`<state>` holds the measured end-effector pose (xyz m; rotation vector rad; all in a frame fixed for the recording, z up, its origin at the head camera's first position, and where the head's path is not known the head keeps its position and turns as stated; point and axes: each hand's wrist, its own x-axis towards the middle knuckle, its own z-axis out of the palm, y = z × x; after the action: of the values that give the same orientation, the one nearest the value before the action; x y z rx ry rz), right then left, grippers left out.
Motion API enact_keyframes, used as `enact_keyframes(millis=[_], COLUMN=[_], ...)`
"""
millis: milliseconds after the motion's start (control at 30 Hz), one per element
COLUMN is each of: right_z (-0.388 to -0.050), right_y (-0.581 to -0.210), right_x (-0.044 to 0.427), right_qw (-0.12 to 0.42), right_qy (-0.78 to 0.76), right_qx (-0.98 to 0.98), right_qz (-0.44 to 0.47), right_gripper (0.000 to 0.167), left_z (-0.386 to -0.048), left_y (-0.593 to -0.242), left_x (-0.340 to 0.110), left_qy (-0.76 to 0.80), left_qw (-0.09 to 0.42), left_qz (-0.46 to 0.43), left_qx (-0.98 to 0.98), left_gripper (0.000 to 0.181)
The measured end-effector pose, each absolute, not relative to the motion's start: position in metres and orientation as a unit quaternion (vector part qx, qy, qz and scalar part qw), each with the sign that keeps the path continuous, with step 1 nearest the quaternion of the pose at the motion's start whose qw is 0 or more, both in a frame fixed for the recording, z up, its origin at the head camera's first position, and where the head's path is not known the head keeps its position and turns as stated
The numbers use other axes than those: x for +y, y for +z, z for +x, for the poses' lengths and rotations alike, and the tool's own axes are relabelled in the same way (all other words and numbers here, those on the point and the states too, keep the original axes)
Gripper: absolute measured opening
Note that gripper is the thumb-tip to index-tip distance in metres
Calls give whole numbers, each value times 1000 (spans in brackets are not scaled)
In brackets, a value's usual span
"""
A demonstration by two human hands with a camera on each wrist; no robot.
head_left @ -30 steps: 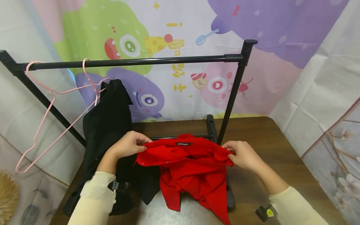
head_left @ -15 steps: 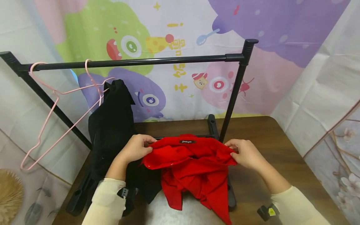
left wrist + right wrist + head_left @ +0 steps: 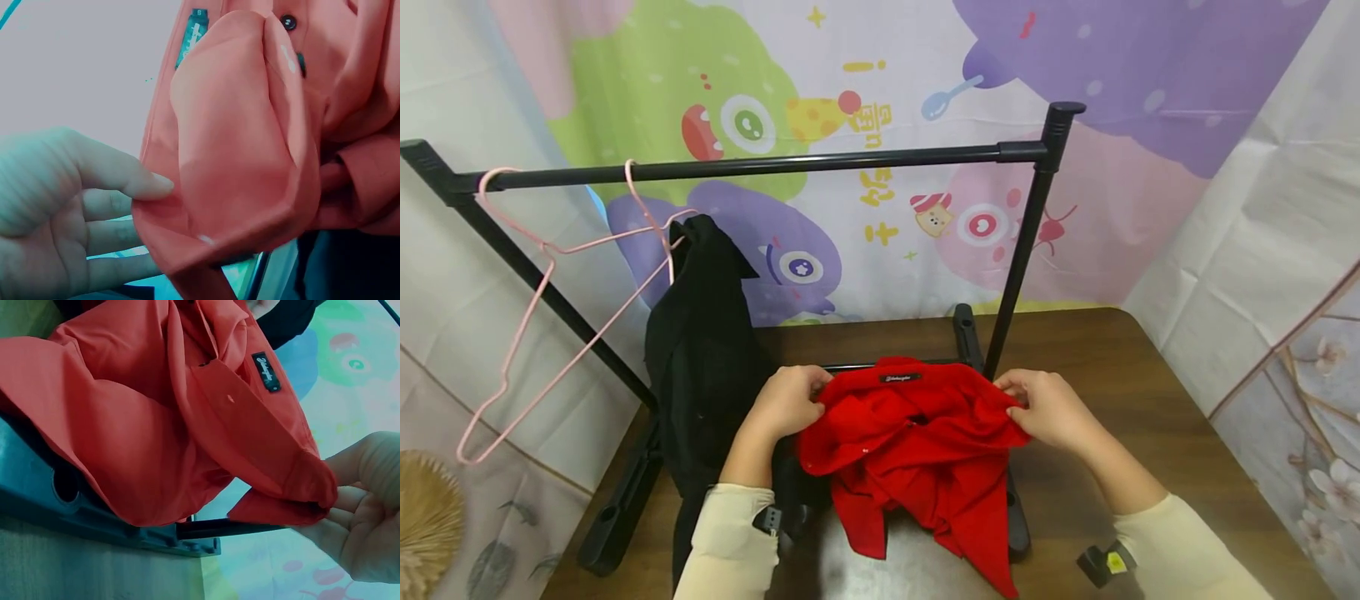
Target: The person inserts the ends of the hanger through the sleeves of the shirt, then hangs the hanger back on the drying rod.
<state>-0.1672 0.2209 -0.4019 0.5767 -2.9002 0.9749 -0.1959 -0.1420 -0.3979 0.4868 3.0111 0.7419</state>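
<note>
Head view — red garment [image 3: 925, 458] hangs between left hand [image 3: 786, 404] and right hand [image 3: 1047, 407].

The buttoned garment [image 3: 917, 454] is plain red, its label [image 3: 900, 378] black with pale lettering; the draped garment [image 3: 703, 350] is solid black. Wire-thin hangers [image 3: 529, 315] are pink, the clothes rack [image 3: 812, 163] black, the tabletop [image 3: 1105, 358] brown wood-grain, the sleeves [image 3: 1180, 550] cream. Green, purple and pink cartoon monsters pattern the white backdrop [image 3: 820, 75].

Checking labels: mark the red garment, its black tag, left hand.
Red garment [image 3: 917, 454]: head view, middle of the cloth
Black tag [image 3: 266, 372]: right wrist view, lettered face
Left hand [image 3: 786, 404]: head view, back of the hand
</note>
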Motion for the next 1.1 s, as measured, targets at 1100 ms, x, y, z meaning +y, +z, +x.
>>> enact_keyframes(millis=[1100], right_z=[-201], right_y=[-371], right_x=[204], right_qw=[185], right_qy=[228], right_qx=[-943], right_qz=[157], right_gripper=[11], left_z=[-210], left_y=[-386], left_x=[-143], left_qy=[148], left_qw=[-281], left_qz=[143], left_qx=[938], left_gripper=[15])
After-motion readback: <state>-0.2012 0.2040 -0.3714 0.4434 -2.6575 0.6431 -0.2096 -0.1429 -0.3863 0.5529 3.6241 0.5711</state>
